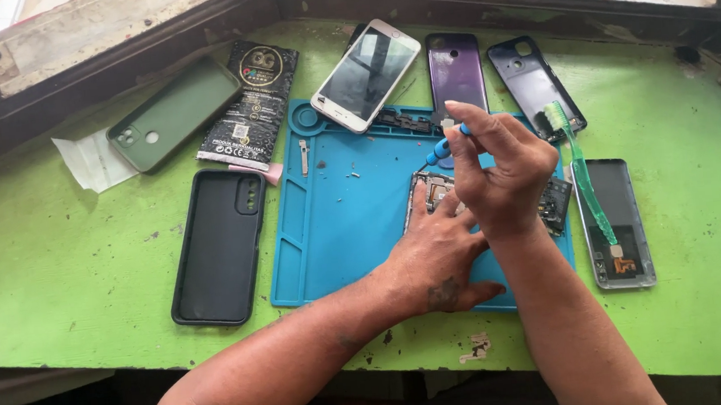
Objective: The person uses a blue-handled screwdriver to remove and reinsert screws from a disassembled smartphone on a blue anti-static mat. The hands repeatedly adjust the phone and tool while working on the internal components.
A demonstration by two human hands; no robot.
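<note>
My right hand [498, 171] grips a small blue-handled screwdriver [442, 147], held upright over an opened phone [432, 192] on the blue repair mat [336, 222]. My left hand [436, 252] lies flat on the mat, fingers pressing on the opened phone's lower edge. The phone's circuit parts show between the two hands, and another piece of the board [556, 203] pokes out to the right of my right hand. Most of the phone is hidden under my hands.
On the green table [49, 259]: a black case [219, 247], a green case [171, 115], a black packet [252, 105], a white phone [364, 74], a purple back cover [455, 72], a dark frame [529, 80], a green toothbrush [582, 172] across a grey phone shell [619, 230].
</note>
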